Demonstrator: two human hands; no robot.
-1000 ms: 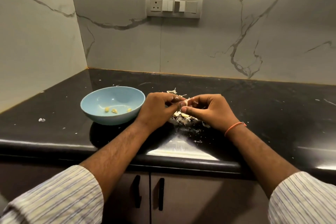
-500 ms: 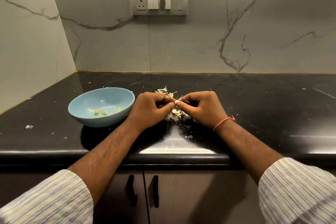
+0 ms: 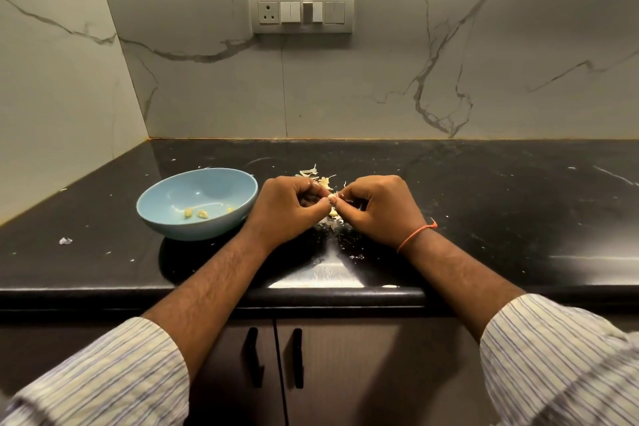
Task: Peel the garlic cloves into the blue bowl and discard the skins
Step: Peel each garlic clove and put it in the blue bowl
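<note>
Little has moved since half second ago: I see both hands still meeting at frame centre, same pose, view merely shifted. Left hand and right hand both have fingers curled, pinching one small garlic clove between fingertips, above surface. Loose skins piled just behind and under hands. Blue bowl left of centre, beside left hand, unmoved, holding three peeled cloves. Orange thread on right wrist.
</note>
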